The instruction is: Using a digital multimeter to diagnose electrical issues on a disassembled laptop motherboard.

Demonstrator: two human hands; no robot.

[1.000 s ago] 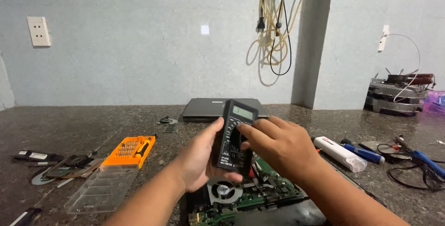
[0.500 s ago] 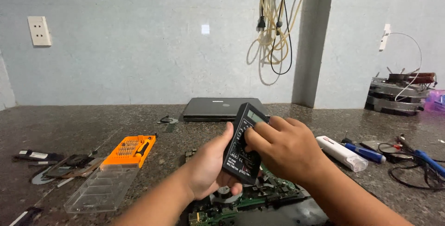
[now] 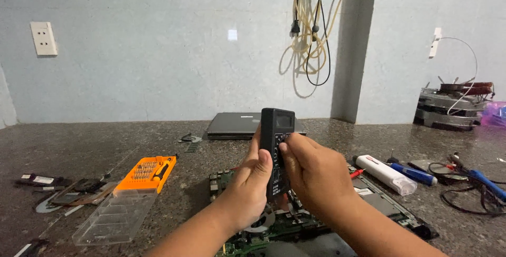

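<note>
A black handheld multimeter with a small screen at its top stands upright in front of me. My left hand grips its left side and back. My right hand rests on its front, with the thumb and fingers pressed on the dial area. Both hands hover over an opened laptop base whose green circuit board and round fan show beneath my wrists.
An orange screwdriver-bit case with its clear lid lies left. A closed grey laptop sits at the back wall. A white cylindrical tool, blue-handled tools and black cables lie right. Small parts lie far left.
The multimeter has been turned from tilted to upright and raised slightly. My right hand stayed on its front, and the view shifted a little.
</note>
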